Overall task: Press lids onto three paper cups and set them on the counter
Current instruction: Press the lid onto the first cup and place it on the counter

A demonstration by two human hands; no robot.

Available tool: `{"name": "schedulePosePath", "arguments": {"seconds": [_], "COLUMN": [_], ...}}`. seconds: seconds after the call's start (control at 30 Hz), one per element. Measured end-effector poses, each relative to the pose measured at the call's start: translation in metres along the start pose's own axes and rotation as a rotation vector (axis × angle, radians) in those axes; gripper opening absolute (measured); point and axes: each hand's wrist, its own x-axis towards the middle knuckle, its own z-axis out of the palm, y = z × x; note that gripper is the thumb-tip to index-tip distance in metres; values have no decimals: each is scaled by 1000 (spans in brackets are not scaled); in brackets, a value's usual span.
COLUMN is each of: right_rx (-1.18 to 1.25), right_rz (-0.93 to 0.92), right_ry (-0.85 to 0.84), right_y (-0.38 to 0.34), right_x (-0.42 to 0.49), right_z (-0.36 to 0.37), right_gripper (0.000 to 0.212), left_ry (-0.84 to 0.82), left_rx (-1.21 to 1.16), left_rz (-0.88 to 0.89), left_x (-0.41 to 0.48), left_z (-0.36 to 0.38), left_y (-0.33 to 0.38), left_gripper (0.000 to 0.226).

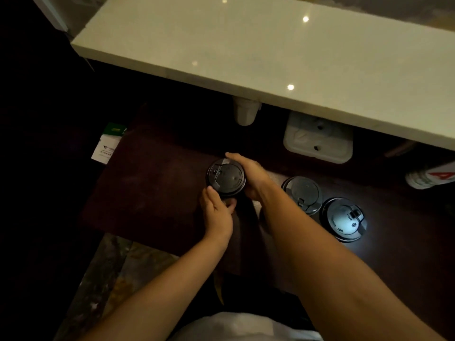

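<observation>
A pale stone surface (270, 52) is running across the upper part of the frame from upper left to right edge, bare of cups at this moment. Below it, a dark lower surface (147, 188) is occupying the centre of the frame and is carrying the work. Both forearms are reaching in from the bottom edge. The right hand (251, 175) is wrapping around the right side of a paper cup, fingers curled over the far rim of its dark lid (226, 177); the left hand (218, 210) is closing on the cup wall just under the lid's near edge. Both hands are therefore clamped on the same cup, at centre frame; the cup body itself is largely hidden beneath the lid. To the right, two further lidded cups (302, 194) (344, 219) are standing just beside each other on the dark surface. Judgement: the third lid is being seated or checked. The pale surface is lying up-frame and beyond the hands, so the coming move calls for a lift up and away; the right hand is sitting nearer to it.
</observation>
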Motion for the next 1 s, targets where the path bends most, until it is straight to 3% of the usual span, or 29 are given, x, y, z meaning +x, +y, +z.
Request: {"name": "schedulePosePath", "arguments": {"seconds": [0.13,0.33,0.6,0.77,1.0], "right_rx": [-44,-151,12,148,115], "right_rz": [70,20,-265,-333,-329], "right_ry": [-83,-101,181,372,198], "right_y": [-9,-21,1,30,62], "right_x": [3,-2,-22,-52,-57], "right_z": [-1,2,11,9,15], "right_gripper": [29,14,32,40,37], "left_ry": [53,61,19,-11,-112], "left_rx": [-115,-127,12,206,301], "left_rz": [-87,-151,-166,-52,17], "left_x": [-12,-20,-3,24,26], "left_z": [13,8,-37,-48,-26], "left_y": [3,8,35,49,50], "left_gripper": [55,51,59,53,36]}}
